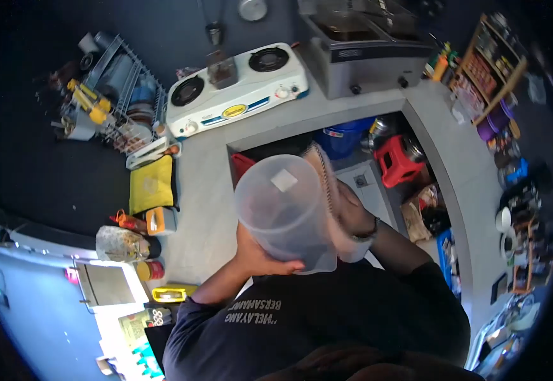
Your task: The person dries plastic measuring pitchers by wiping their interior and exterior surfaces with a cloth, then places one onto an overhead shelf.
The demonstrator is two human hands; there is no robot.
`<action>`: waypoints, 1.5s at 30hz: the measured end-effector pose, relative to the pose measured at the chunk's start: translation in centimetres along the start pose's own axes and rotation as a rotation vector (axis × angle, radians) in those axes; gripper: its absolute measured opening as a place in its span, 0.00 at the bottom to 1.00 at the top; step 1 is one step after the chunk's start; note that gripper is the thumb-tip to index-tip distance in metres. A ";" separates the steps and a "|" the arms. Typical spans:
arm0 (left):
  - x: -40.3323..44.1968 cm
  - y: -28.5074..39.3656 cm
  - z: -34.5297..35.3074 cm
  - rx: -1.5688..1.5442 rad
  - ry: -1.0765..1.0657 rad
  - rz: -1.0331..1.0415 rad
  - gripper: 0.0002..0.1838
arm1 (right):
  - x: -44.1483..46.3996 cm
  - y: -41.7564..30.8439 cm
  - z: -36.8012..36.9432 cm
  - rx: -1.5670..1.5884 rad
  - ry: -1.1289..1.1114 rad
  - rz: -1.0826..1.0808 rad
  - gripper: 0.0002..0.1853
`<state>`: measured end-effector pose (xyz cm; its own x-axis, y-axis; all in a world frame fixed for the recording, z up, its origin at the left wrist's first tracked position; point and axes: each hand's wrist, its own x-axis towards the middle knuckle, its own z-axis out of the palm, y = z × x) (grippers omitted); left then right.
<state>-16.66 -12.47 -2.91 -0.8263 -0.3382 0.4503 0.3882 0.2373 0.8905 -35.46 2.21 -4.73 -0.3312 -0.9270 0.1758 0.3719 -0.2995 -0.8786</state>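
Note:
A large translucent plastic container (276, 209) with a white square label is held up in front of my chest. My left hand (260, 254) is closed around its lower left side, thumb across the front. My right hand (354, 213) grips a pale cloth (324, 184) with a dark stitched edge and presses it along the container's right side. Part of the cloth hangs below my wrist. The fingers of my right hand are partly hidden behind the cloth.
A white two-burner stove (238, 89) and a steel deep fryer (368, 57) stand on the grey counter (203, 184). A dish rack (130, 89) is at left. Below the counter opening are a blue bucket (343, 140) and a red appliance (397, 162). A spice shelf (486, 70) stands right.

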 end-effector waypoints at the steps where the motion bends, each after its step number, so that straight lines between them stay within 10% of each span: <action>1: 0.4 0.2 1.5 0.031 -0.038 0.023 0.69 | -2.0 -0.5 -0.7 0.042 0.016 -0.021 0.26; 5: 1.2 -1.2 7.5 -0.051 0.016 -0.037 0.64 | -8.9 -6.5 -0.8 -0.858 0.043 -0.239 0.40; 14: -0.3 -0.8 21.0 -0.086 0.273 -0.193 0.53 | -20.4 -7.8 -7.0 -1.422 0.119 -0.463 0.41; 25: 0.7 1.7 27.5 -0.078 0.221 -0.052 0.59 | -26.7 -12.2 -8.1 -1.516 0.285 -0.425 0.36; 31: -2.0 1.2 30.4 -0.154 -0.076 -0.178 0.69 | -24.8 -13.1 -11.5 -0.911 0.307 -0.510 0.35; 36: -3.0 2.0 27.9 -0.091 -0.284 -0.038 0.72 | -23.3 -13.9 -12.2 0.468 0.416 0.136 0.30; 40: -3.3 3.5 25.2 -0.097 -0.342 -0.071 0.75 | -23.8 -10.1 -9.3 -0.132 0.391 0.315 0.29; 43: -1.1 4.3 22.8 0.085 -0.465 -0.116 0.77 | -23.2 -15.1 -7.6 -0.964 0.065 -0.149 0.28; 45: 0.0 4.2 21.7 0.030 -0.524 -0.183 0.76 | -22.7 -18.2 -6.0 -0.643 -0.062 -0.100 0.27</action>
<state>-23.92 8.24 -0.57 -0.9747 0.1196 0.1891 0.2135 0.2452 0.9457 -39.88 30.09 4.59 -0.2796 -0.9188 0.2787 -0.2578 -0.2078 -0.9436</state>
